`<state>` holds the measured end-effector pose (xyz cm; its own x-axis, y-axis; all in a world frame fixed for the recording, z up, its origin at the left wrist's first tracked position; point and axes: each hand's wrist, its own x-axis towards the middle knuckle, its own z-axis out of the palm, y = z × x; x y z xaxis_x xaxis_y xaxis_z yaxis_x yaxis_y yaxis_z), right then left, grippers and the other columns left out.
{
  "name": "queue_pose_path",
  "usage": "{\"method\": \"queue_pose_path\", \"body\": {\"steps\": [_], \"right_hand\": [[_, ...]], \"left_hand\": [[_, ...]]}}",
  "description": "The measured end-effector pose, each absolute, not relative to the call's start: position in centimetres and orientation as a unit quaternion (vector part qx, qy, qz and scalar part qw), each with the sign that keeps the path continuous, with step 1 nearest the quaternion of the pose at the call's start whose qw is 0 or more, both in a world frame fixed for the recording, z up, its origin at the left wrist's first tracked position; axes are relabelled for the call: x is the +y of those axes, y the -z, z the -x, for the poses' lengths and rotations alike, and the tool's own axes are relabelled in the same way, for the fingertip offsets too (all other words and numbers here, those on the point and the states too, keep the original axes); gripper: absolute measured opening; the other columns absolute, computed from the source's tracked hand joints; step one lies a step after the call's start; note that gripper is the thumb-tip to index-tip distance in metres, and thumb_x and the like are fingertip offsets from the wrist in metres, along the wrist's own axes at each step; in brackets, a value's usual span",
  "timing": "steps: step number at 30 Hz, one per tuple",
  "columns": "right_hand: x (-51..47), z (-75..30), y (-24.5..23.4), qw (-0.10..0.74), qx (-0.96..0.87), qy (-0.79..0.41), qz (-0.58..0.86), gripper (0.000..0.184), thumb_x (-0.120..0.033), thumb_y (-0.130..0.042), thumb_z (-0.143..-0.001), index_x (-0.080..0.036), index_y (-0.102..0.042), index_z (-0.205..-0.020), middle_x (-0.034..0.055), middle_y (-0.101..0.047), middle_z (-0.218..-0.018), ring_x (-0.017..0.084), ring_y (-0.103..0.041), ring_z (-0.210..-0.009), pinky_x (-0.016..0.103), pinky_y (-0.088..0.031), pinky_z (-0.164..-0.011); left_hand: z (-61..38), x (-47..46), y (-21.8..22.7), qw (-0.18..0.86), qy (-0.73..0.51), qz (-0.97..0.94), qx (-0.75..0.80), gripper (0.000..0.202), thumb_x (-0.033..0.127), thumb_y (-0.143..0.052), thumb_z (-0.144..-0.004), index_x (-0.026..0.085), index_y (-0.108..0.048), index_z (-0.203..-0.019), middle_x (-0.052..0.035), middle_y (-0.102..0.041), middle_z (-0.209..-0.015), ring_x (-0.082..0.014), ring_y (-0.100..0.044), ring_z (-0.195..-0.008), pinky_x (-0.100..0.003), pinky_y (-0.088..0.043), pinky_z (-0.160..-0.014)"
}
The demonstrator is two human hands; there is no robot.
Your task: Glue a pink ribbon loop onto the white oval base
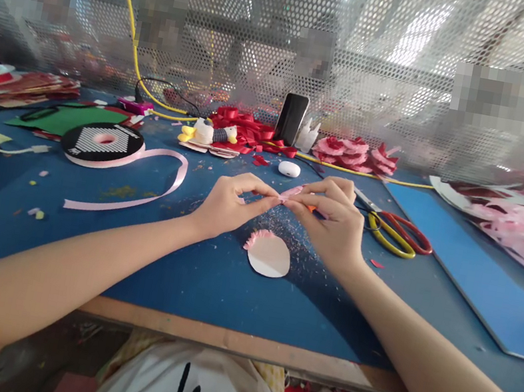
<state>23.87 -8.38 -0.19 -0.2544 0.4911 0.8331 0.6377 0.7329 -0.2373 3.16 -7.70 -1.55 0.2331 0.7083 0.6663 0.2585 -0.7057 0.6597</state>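
Observation:
My left hand (230,202) and my right hand (333,221) meet above the blue table, both pinching a small piece of pink ribbon (291,192) between thumb and fingertips. Something orange shows under my right fingers; I cannot tell what it is. Just below the hands lies a white paper disc (270,256) with a few pink ribbon petals along its upper left edge. A loose strip of pink ribbon (140,198) curls from a black spool (102,141) at the left.
Red-and-yellow scissors (395,233) lie right of my right hand. A white oval case (289,168), a phone (290,118), red ribbon (248,127), a small plush toy (205,132) and pink ribbon flowers (351,152) sit farther back. A blue board (481,275) lies right. Perforated metal screen behind.

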Motion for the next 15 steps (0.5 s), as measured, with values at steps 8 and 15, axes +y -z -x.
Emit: {"method": "queue_pose_path", "body": {"steps": [8, 15], "right_hand": [[-8.61, -23.84, 0.0, 0.5, -0.799, 0.076, 0.326, 0.004, -0.03, -0.077, -0.085, -0.031, -0.08, -0.088, 0.0038, -0.072, -0.087, 0.025, -0.057, -0.095, 0.048, -0.045, -0.089], [-8.46, -23.67, 0.02, 0.522, -0.798, 0.088, 0.29, 0.004, -0.024, -0.077, -0.085, -0.028, -0.077, -0.082, 0.0028, -0.07, -0.08, 0.023, -0.057, -0.089, 0.046, -0.045, -0.084]], "left_hand": [[-3.38, -7.79, 1.4, 0.253, -0.529, -0.749, 0.309, 0.016, 0.034, -0.069, -0.091, 0.02, -0.075, -0.09, -0.0045, -0.077, -0.092, -0.0163, -0.07, -0.085, -0.025, -0.051, -0.064], [-3.31, -7.92, 1.41, 0.253, -0.526, -0.751, 0.308, 0.016, 0.034, -0.069, -0.091, 0.019, -0.075, -0.09, -0.0047, -0.077, -0.091, -0.0152, -0.068, -0.084, -0.023, -0.048, -0.063]]}}
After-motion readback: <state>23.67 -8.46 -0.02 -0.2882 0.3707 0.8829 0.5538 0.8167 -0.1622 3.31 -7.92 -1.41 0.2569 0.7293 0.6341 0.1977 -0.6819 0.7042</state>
